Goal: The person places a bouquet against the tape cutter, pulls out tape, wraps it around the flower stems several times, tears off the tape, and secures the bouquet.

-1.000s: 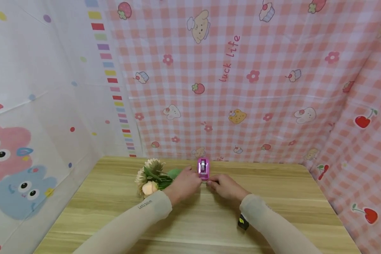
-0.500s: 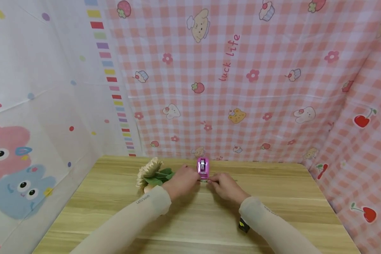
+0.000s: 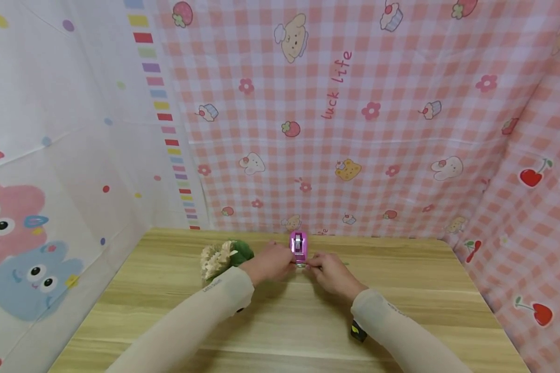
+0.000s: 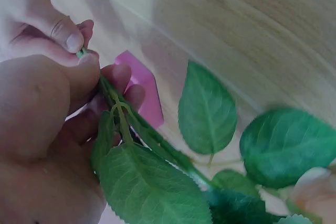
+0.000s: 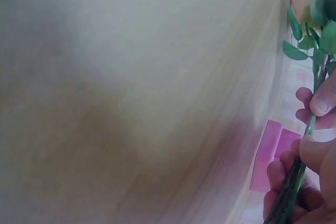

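My left hand [image 3: 271, 261] grips a bunch of artificial flower stems [image 4: 118, 100] just below the leaves. Closer to the cut ends, my right hand [image 3: 331, 270] pinches the same stems between thumb and fingers. Cream blossoms [image 3: 216, 259] and green leaves [image 3: 241, 251] stick out to the left of the left hand. A peach bloom [image 5: 301, 4] shows in the right wrist view. Right behind the stems stands a pink tape dispenser [image 3: 298, 246], its front edge at the gap between both hands. A clear shiny strip [image 3: 301, 264] shows in that gap.
The wooden table [image 3: 298, 331] extends around both forearms. A small black block with a yellow mark [image 3: 358, 331] shows beneath the right sleeve. A pink checked cloth [image 3: 270, 191] hangs behind the table's back edge, and patterned cloths hang at both sides.
The flower bunch has turned about its stems: the peach bloom has gone out of the head view and the cream blossoms have shifted. Both hands stay nearly in place at the dispenser.
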The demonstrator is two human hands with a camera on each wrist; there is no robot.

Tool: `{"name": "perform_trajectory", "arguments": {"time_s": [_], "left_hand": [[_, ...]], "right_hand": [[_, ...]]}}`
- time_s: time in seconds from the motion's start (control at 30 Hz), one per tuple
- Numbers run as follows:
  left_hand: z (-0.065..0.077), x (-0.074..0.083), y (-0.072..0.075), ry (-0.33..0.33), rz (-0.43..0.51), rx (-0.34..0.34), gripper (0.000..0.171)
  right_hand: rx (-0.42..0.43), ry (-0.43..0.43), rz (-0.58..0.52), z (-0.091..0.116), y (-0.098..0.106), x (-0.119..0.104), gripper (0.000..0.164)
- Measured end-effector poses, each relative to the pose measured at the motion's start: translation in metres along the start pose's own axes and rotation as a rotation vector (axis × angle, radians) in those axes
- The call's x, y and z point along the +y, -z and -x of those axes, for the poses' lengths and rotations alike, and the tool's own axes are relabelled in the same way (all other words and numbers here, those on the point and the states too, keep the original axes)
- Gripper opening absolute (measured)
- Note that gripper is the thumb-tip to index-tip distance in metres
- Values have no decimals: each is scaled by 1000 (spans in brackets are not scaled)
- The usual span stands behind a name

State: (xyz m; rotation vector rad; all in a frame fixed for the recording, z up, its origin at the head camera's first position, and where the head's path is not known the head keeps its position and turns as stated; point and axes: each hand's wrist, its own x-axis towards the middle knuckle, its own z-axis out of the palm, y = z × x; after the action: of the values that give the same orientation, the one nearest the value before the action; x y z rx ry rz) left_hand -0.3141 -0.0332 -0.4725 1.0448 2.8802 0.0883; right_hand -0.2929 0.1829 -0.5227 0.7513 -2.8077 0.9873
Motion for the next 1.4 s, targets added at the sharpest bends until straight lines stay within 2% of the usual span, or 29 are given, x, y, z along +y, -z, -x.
{"name": "perform_trajectory", "arguments": {"time_s": [0.23,0.43,0.6,0.83,1.0,1.07,1.13,1.3,1.4], "left_hand": [[-2,2,-2,15,-38,50,15],[-2,3,-8,-9,-127,137,11],[-2,3,-14,-42,-271,219,2],[1,4,-22,-120,-505,285,8],[4,4,-25,-150,-590,339,17],[5,4,-25,-152,-587,344,21],[5,4,-24,-137,-547,334,20],[3,1,-23,-52,-357,292,5],[4,2,-19,-27,-235,264,9]], "right_hand": [[-25,-64,15,-3,3,-5,20],[-94,-154,-60,-12,9,-8,26],[-156,-217,-88,-21,13,-7,31],[-231,-229,-97,-23,15,-4,26],[-250,-249,-157,-21,18,-1,25],[-242,-254,-164,-21,19,0,25],[-234,-259,-161,-20,20,1,24],[-171,-228,-160,-18,15,4,18],[-126,-195,-160,-15,10,6,17]]}}
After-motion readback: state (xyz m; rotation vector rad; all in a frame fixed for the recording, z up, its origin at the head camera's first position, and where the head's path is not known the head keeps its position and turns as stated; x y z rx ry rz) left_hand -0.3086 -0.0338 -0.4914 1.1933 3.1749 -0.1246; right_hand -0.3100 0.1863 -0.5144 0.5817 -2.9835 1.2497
